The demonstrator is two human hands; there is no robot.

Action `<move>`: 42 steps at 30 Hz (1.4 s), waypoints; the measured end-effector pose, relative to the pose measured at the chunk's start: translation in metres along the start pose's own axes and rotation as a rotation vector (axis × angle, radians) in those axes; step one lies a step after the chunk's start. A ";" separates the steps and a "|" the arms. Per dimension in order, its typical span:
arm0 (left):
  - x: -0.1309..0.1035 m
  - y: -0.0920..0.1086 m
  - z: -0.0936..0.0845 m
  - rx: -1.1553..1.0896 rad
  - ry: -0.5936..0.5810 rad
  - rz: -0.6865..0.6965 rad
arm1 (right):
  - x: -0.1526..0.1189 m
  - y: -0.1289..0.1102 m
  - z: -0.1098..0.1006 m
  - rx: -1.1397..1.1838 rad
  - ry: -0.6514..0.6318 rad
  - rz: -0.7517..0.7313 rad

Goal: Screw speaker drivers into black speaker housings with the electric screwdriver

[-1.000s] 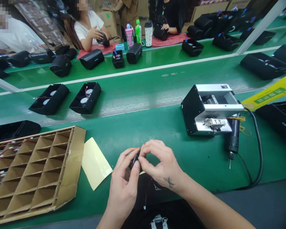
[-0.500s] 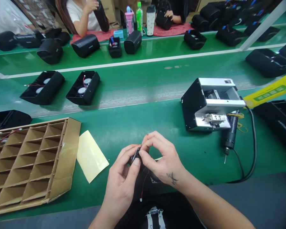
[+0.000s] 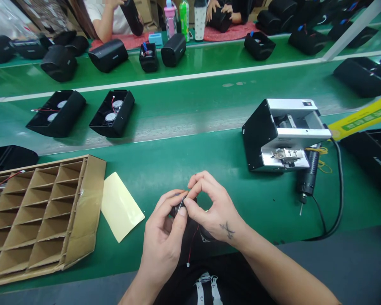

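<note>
My left hand [image 3: 165, 237] grips a small dark part [image 3: 177, 209] between thumb and fingers, just above the near edge of the green table. From the right, my right hand [image 3: 214, 207] pinches at the edge of the same part, thumb and forefinger together; what lies between those fingertips is too small to make out. Below my hands hangs a thin red wire with a white connector [image 3: 188, 264]. A round dark piece [image 3: 205, 233] shows partly under my right hand. To the left lies a pale yellow sheet [image 3: 122, 207].
A divided cardboard box [image 3: 85, 212] stands at the left. On the right are a black and silver machine [image 3: 257, 135], an electric screwdriver [image 3: 307, 178] and a black cable. Two open black housings [image 3: 112, 113] sit beyond, with more housings and two people across the line.
The camera view has shifted slightly. My hands stay together at the dark part, with a thin bright edge now showing between the fingertips. Across the line, a person's hands have moved on a black housing.
</note>
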State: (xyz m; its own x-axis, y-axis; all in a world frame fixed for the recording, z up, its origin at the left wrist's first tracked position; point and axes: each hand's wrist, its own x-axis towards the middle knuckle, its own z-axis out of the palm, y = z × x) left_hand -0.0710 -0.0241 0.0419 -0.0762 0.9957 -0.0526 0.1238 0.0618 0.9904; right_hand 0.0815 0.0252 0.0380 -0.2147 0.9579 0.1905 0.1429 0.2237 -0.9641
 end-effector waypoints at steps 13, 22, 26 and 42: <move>0.066 -0.047 -0.041 0.836 0.049 0.469 | -0.017 0.030 -0.065 -0.313 -0.271 0.177; 0.086 -0.061 -0.049 1.126 -0.180 0.500 | -0.049 0.046 -0.062 -0.392 -0.429 0.168; 0.041 -0.041 -0.055 1.057 0.014 0.485 | -0.016 0.043 -0.072 -0.347 -0.310 0.195; -0.072 -0.083 -0.010 1.092 0.110 0.210 | 0.048 0.073 -0.068 -0.685 -0.048 -0.037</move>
State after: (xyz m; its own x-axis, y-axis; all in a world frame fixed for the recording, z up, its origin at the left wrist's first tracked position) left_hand -0.0857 -0.1015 -0.0351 -0.0321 0.9853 0.1681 0.9430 -0.0258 0.3317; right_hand 0.1469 0.0996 -0.0103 -0.2719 0.9419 0.1972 0.7097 0.3347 -0.6199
